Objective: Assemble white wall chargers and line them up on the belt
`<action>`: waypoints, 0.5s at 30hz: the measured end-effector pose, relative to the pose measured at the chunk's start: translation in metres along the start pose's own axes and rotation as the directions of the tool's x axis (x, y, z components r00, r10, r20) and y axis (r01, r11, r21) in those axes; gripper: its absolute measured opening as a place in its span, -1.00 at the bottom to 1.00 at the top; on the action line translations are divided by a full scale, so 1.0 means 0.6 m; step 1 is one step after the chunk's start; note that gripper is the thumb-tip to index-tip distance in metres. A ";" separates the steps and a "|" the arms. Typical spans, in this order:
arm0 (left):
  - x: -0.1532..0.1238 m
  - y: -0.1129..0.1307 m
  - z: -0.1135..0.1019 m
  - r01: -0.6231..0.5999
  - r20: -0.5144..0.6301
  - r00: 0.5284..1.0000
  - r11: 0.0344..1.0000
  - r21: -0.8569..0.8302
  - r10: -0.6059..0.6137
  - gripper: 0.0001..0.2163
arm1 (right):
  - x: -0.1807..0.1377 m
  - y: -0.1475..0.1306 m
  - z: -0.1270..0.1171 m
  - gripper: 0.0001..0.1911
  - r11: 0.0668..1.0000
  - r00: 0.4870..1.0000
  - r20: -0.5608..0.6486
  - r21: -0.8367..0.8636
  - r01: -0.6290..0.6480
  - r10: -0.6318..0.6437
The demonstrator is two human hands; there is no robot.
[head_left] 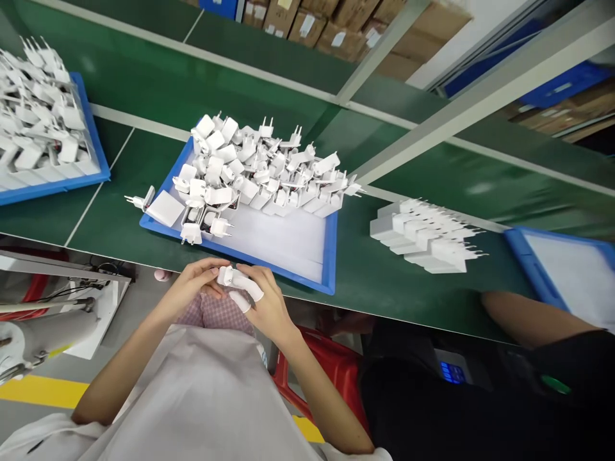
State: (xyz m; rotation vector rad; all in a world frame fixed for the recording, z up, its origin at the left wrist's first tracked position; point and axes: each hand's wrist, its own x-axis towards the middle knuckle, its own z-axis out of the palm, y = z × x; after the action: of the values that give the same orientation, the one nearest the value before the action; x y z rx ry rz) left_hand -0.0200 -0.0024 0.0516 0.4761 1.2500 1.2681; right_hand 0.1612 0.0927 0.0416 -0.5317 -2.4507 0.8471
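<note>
Both hands meet at the table's front edge, around a small white plug adapter (225,276). My left hand (199,280) pinches it from the left, thumb and fingers closed. From the right, my right hand (266,299) grips the same adapter; white finger cots cover some of its fingers. Much of the adapter is hidden by the fingers. Just beyond my hands lies a blue-rimmed tray (328,256), heaped at its back and left with white plug adapters (269,166), their pins pointing various ways. A white box-shaped piece (165,208) rests on the tray's left rim.
Another blue tray (103,169) piled with adapters stands at far left. On the green table (355,269) to the right, white adapters (423,234) stand in neat rows. A blue tray (538,269) and a co-worker's arm (533,317) are further right. A slanted metal post (461,96) crosses the back.
</note>
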 end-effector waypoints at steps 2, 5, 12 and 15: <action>-0.004 0.000 0.000 -0.008 -0.017 1.000 1.000 0.001 0.008 -0.57 | 0.009 -0.001 0.000 -0.65 0.999 0.999 0.042 0.012 0.031 -0.032; -0.011 0.002 -0.003 -0.034 -0.050 0.998 0.999 0.029 0.036 -0.57 | 0.016 0.000 0.004 -0.67 0.997 0.998 0.049 0.066 0.047 -0.050; -0.003 0.005 -0.007 -0.076 -0.077 0.993 0.980 0.185 0.092 -0.53 | 0.021 0.009 0.015 -0.78 0.988 0.989 -0.003 0.048 0.146 -0.146; 0.012 0.006 0.001 -0.083 -0.061 0.993 0.958 0.275 0.104 -0.47 | 0.025 0.009 0.014 -0.82 0.975 0.976 -0.009 -0.028 0.219 -0.219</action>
State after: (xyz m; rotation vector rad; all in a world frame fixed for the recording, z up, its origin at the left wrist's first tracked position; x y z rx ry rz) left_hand -0.0226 0.0054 0.0519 0.6979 1.4893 1.2063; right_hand 0.1454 0.1004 0.0374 -0.2678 -2.4564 0.7194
